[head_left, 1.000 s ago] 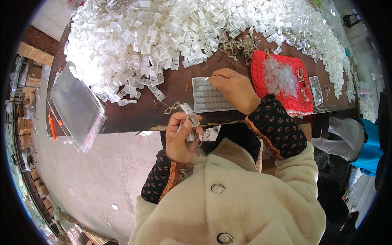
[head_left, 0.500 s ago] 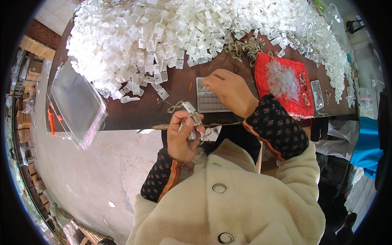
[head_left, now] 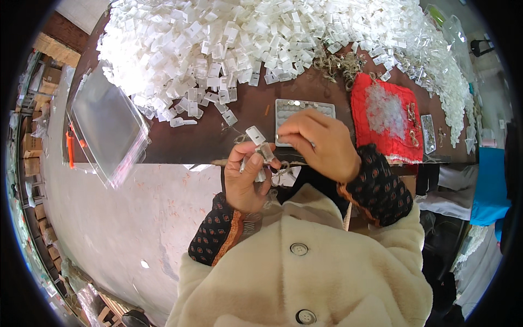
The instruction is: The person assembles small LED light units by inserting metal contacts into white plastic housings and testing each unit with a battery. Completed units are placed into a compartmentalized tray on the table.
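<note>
Head cam: left hand (head_left: 246, 182) is pinched shut on a small clear plastic tag (head_left: 256, 136), which sticks up above the fingertips right at the near edge of the brown table (head_left: 180, 144). Right hand (head_left: 321, 144) is curled closed just beside it, fingertips (head_left: 283, 135) nipping something tiny, over a little grey tray (head_left: 294, 109). Huge pile of white tags (head_left: 261, 38) behind, red cloth (head_left: 387, 117) to the right

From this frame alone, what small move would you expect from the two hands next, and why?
Probably the right hand brings what its fingertips pinch, too small to make out, across to the small clear plastic piece held up in the left hand. The right hand sits over the grey tray with its fingertips already turned toward that piece and close to it.
</note>
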`<action>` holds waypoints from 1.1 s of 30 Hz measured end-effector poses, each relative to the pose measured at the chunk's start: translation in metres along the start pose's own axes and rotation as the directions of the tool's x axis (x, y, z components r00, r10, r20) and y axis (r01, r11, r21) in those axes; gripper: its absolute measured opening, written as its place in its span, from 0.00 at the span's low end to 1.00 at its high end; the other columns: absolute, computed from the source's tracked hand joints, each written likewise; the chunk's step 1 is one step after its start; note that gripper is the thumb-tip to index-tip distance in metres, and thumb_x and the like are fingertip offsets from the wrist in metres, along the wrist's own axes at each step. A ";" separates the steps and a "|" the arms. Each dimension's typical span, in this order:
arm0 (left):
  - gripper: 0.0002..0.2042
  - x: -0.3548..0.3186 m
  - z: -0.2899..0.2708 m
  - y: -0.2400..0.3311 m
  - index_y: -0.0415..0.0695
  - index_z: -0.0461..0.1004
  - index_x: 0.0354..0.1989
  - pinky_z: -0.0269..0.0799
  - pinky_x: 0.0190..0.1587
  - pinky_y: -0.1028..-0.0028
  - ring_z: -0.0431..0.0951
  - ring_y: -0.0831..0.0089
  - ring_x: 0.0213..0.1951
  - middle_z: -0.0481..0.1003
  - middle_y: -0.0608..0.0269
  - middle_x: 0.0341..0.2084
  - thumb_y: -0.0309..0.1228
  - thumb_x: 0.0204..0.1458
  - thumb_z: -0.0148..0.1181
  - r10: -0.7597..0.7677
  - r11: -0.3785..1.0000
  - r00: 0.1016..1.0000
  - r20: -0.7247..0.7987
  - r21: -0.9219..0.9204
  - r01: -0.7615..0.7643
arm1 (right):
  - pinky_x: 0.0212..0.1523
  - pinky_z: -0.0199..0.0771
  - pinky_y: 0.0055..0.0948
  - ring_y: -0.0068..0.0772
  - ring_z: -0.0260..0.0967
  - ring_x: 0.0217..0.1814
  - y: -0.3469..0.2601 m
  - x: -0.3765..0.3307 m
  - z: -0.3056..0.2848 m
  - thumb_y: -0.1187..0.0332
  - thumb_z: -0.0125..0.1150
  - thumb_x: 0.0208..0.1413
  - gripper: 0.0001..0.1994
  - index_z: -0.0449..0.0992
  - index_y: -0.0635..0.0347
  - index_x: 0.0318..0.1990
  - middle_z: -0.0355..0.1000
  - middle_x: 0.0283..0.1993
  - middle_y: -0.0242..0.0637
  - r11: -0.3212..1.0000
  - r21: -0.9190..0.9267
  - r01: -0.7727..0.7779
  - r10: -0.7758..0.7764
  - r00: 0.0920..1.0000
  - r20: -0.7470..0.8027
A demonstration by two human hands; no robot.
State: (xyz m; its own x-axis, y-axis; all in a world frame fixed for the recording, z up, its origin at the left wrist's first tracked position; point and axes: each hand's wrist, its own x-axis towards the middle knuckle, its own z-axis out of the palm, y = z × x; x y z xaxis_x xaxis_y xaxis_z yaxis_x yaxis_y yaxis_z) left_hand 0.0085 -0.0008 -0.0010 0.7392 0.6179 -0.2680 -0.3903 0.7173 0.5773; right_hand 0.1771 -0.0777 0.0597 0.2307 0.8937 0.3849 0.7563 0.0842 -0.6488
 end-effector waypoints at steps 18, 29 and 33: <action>0.08 -0.015 0.004 -0.001 0.45 0.67 0.45 0.65 0.21 0.84 0.77 0.75 0.33 0.76 0.58 0.33 0.32 0.61 0.55 0.039 0.999 0.988 0.146 0.001 -0.040 | 0.30 0.74 0.29 0.35 0.73 0.30 -0.037 -0.013 0.016 0.80 0.62 0.38 0.17 0.77 0.59 0.41 0.75 0.33 0.34 0.963 -0.093 0.252 -0.267 0.933 -0.242; 0.09 -0.013 0.002 -0.001 0.45 0.69 0.45 0.69 0.31 0.80 0.75 0.76 0.33 0.75 0.62 0.34 0.32 0.59 0.57 -0.025 1.000 0.993 0.119 0.002 0.025 | 0.33 0.74 0.31 0.36 0.74 0.36 -0.026 -0.016 0.020 0.76 0.64 0.37 0.19 0.76 0.58 0.42 0.76 0.37 0.33 0.945 -0.159 0.285 -0.313 0.929 -0.198; 0.09 -0.010 -0.001 -0.002 0.48 0.70 0.45 0.68 0.29 0.84 0.75 0.80 0.33 0.75 0.65 0.35 0.33 0.59 0.58 -0.062 0.997 0.996 -0.064 -0.042 0.060 | 0.40 0.75 0.34 0.40 0.74 0.43 -0.029 -0.018 0.027 0.75 0.62 0.40 0.20 0.75 0.60 0.47 0.75 0.43 0.38 0.909 -0.279 0.311 -0.352 0.930 -0.109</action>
State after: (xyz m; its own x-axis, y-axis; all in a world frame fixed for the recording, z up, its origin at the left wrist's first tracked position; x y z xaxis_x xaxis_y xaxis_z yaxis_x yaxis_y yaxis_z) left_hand 0.0015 -0.0081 0.0000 0.7255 0.5912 -0.3522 -0.3681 0.7658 0.5273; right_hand 0.1343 -0.0846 0.0532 0.0151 0.7531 0.6578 0.9295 0.2319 -0.2868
